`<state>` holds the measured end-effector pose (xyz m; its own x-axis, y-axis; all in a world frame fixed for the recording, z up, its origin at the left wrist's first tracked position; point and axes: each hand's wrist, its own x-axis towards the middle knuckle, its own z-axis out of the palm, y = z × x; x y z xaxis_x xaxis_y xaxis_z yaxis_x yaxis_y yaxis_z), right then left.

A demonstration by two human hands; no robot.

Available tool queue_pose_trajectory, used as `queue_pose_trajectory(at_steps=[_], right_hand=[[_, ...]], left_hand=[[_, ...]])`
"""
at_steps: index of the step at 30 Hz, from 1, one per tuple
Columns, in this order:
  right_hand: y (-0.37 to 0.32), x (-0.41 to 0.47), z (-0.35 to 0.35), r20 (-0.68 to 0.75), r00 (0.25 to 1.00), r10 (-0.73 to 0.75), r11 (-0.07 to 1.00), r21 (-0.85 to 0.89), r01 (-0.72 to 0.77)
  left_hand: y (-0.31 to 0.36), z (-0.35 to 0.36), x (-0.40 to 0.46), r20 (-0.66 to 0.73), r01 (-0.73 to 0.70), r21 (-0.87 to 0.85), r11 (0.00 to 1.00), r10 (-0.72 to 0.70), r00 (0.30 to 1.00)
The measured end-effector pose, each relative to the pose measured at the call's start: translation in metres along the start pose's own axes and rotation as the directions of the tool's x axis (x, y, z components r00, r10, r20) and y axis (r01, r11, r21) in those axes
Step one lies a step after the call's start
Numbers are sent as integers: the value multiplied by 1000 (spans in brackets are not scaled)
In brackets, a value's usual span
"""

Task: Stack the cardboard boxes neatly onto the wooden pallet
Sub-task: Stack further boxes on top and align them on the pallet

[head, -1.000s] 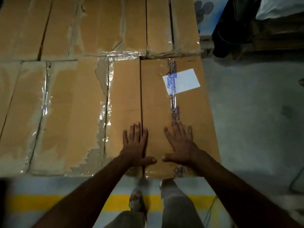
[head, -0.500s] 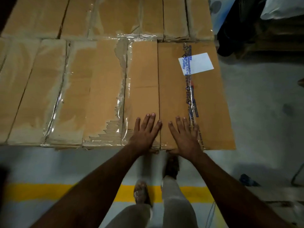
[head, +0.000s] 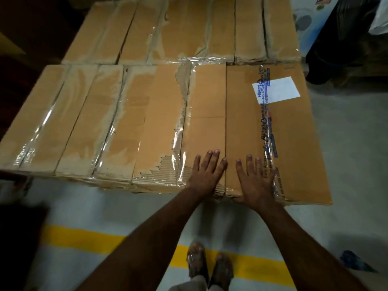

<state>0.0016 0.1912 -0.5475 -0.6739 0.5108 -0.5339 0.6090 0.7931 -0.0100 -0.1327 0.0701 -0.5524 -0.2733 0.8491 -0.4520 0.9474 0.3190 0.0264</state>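
Flat brown cardboard boxes lie side by side in two rows and fill the middle of the view. The near right box [head: 294, 143] carries a white label [head: 279, 90] and a strip of printed blue tape. My right hand [head: 255, 181] lies flat on its near edge, fingers spread. My left hand [head: 206, 173] rests flat on the neighbouring box [head: 204, 122], at the seam between the two. The far row of boxes [head: 189, 32] sits behind. The boxes hide the pallet beneath them.
Grey concrete floor [head: 346, 143] runs along the right side and in front. A yellow floor line [head: 88, 238] crosses under my feet. Dark objects and a blue-white item [head: 304, 19] stand at the far right. Shadow covers the far left.
My view has pulled back from the stack and more floor shows in front. Both hands have slid toward the near edge of the boxes and still lie flat.
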Motion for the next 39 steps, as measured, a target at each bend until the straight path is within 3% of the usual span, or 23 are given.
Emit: queue_pose_trajectory(at_steps=[2, 5, 8, 11, 14, 18, 22, 28, 32, 34, 37, 39], right_hand=[[-20, -5, -15, 43, 999, -12, 997, 76, 9], [-75, -15, -34, -68, 989, -129, 979, 149, 138], [-145, -20, -39, -99, 961, -259, 952, 140, 271], [-214, -10, -29, -113, 940, -323, 940, 74, 332], [-285, 8, -27, -135, 913, -384, 923, -19, 385], [-375, 41, -29, -131, 881, -454, 890, -110, 442], [-432, 73, -20, -190, 882, -431, 902, -124, 414], [-440, 89, -18, -171, 923, -344, 932, -177, 315], [-466, 84, -23, -154, 949, -274, 957, -142, 253], [-491, 79, -25, -179, 940, -290, 953, -140, 267], [-527, 80, -16, -220, 939, -265, 964, -52, 260], [-541, 84, -13, -244, 949, -198, 978, 17, 208]], left_hand=[[1, -6, -9, -23, -18, -16, 1000, 17, 1000], [-27, -6, -36, -141, 4, -48, 999, -10, 990], [-83, 4, -79, -129, 46, -20, 999, -49, 990], [-145, 19, -109, -56, 245, 34, 969, -243, 968], [-208, 29, -137, -52, 449, 69, 891, -446, 893], [-310, 57, -180, -64, 545, 103, 832, -541, 838], [-382, 80, -189, -97, 468, 29, 883, -464, 881], [-403, 105, -179, -153, 323, -151, 934, -344, 926], [-427, 102, -194, -179, 202, -82, 976, -213, 961], [-455, 103, -213, -277, 233, -34, 972, -233, 932], [-517, 117, -247, -263, 406, -28, 913, -399, 879], [-546, 129, -254, -182, 444, -1, 896, -437, 881]])
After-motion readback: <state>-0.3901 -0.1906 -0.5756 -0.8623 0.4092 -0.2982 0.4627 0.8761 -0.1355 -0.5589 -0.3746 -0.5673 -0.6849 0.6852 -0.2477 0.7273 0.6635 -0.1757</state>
